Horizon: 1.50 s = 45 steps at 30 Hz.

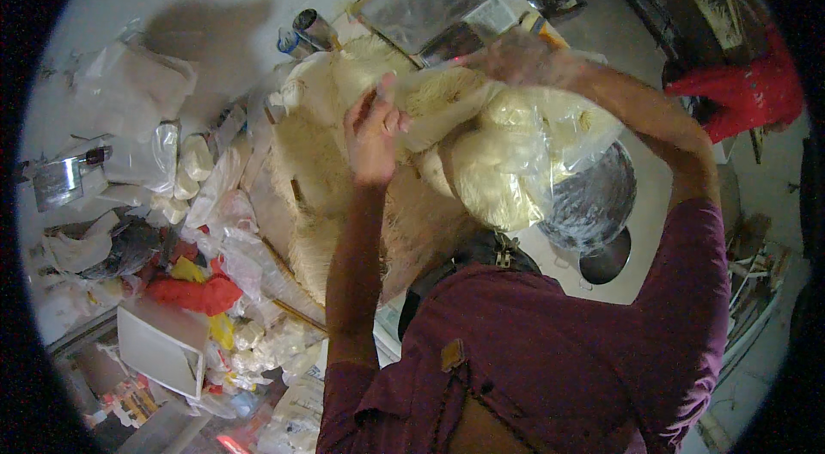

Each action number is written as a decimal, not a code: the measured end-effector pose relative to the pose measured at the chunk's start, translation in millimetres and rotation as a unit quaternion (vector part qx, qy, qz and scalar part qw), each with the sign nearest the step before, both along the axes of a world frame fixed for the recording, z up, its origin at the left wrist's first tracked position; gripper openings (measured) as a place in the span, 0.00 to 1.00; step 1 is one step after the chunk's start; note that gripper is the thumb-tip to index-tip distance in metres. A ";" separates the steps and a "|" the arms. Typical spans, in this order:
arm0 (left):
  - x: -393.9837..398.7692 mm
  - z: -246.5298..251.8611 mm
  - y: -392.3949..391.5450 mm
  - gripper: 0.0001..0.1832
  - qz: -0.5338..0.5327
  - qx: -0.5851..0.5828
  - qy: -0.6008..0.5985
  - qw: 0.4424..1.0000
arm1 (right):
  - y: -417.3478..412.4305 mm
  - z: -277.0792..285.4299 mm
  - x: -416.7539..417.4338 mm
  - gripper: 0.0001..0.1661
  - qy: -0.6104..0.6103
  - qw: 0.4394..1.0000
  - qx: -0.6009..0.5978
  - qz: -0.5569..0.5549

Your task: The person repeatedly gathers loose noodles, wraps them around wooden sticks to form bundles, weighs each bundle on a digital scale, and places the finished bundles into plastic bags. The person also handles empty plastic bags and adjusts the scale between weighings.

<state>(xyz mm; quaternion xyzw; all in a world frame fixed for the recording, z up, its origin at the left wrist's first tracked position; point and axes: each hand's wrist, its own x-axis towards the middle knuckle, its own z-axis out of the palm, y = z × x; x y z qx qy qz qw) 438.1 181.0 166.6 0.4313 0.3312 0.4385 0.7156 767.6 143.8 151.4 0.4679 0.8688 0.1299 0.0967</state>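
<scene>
A heap of pale yellow fine strands is spread over a low surface before me. My left hand is raised over its middle, fingers partly curled and one pointing up. Whether strands are held in it is unclear. To the right, my right hand is blurred by motion, near the front of a grey flat panel. Between the hands lies a blurred bundle of strands. Clear plastic covers a rounded pale mass close to my lap, right of the heap.
A metal cup stands behind the heap. Plastic bags, a red bag and a white tub crowd the left. A dark round bundle and a dark cup sit at right. Red cloth hangs farther right.
</scene>
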 end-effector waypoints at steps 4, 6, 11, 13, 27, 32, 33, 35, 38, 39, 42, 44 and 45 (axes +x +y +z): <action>14.7 66.6 47.6 0.18 -0.023 -0.062 -0.096 0.993 | 53.4 81.9 23.3 0.11 0.005 0.999 0.039 -0.019; 16.4 82.7 84.9 0.20 -0.065 -0.037 -0.118 0.990 | 80.5 120.1 27.7 0.10 0.004 0.998 0.062 -0.029; 36.5 125.4 138.6 0.26 -0.126 0.025 -0.183 0.975 | 128.3 182.7 46.1 0.16 0.021 0.984 0.160 0.071; 46.7 124.6 150.1 0.28 -0.107 0.036 -0.191 0.975 | 137.5 190.6 46.7 0.15 -0.005 0.983 0.172 0.067; -17.2 -34.2 181.9 0.35 0.047 0.091 0.008 0.995 | 101.3 20.5 -11.7 0.27 0.268 0.931 0.230 -0.090; -246.3 -116.1 32.3 0.22 0.268 -0.028 0.173 0.947 | -22.4 -74.6 -109.6 0.08 0.424 0.898 0.074 -0.096; -292.9 -137.5 -11.2 0.21 0.326 -0.063 0.222 0.917 | -40.4 -85.7 -131.9 0.08 0.454 0.882 0.023 -0.122; -353.2 -152.2 -91.6 0.18 0.421 -0.103 0.367 0.823 | -76.4 -110.5 -181.7 0.08 0.514 0.835 -0.090 -0.174; -473.9 -212.8 -230.8 0.12 0.490 -0.061 0.414 0.765 | -96.3 -141.9 -255.8 0.10 0.579 0.717 -0.317 -0.224; -491.0 -220.0 -263.0 0.12 0.479 -0.088 0.536 0.689 | -94.4 -152.6 -286.3 0.11 0.610 0.708 -0.306 -0.185; -496.8 -235.1 -303.1 0.15 0.439 -0.088 0.578 0.682 | -69.7 -196.0 -377.4 0.16 0.667 0.668 -0.304 -0.129; -499.5 -245.2 -316.7 0.18 0.402 -0.074 0.616 0.673 | -26.7 -180.4 -451.6 0.20 0.680 0.637 -0.328 -0.160; -504.2 -260.1 -327.5 0.21 0.397 -0.064 0.615 0.679 | -2.7 -160.9 -479.4 0.22 0.687 0.630 -0.312 -0.183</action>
